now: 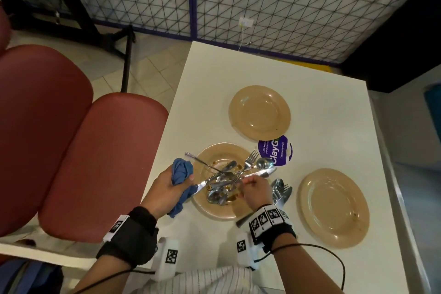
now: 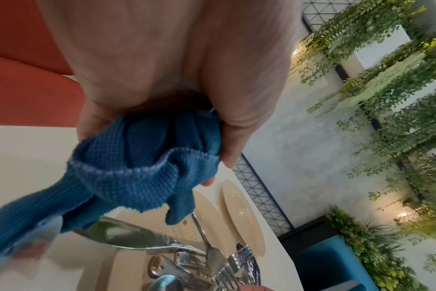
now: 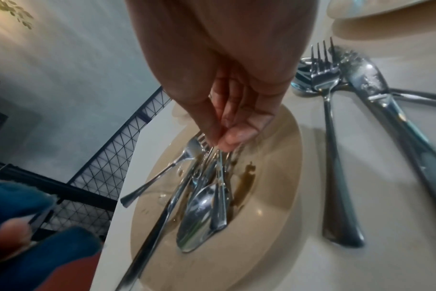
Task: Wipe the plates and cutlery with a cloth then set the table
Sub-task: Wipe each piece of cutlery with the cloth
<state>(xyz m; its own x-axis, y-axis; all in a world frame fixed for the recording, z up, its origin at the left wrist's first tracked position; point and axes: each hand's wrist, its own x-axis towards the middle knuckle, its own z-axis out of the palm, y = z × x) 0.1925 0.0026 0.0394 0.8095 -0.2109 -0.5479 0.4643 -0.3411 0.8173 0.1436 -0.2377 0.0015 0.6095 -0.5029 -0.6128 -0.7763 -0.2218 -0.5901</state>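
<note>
My left hand (image 1: 176,186) grips a bunched blue cloth (image 1: 182,174) (image 2: 142,163) at the left rim of a dirty tan plate (image 1: 214,210) (image 3: 269,196). The cloth wraps the blade end of a knife (image 1: 202,185) (image 2: 127,234). Several forks, spoons and knives (image 1: 229,174) (image 3: 202,206) lie piled on that plate among brown smears. My right hand (image 1: 248,184) (image 3: 224,137) hovers over the pile, thumb and fingertips pinching one piece; which piece is unclear. A spoon, fork and knife (image 1: 281,192) (image 3: 334,137) lie together on the table right of the plate.
Two more tan plates sit on the white table (image 1: 322,114), one far (image 1: 259,112) and one at the near right (image 1: 334,207). A purple round sticker (image 1: 275,150) lies between them. Red seats (image 1: 83,150) stand left of the table; a mesh partition (image 1: 262,7) runs behind.
</note>
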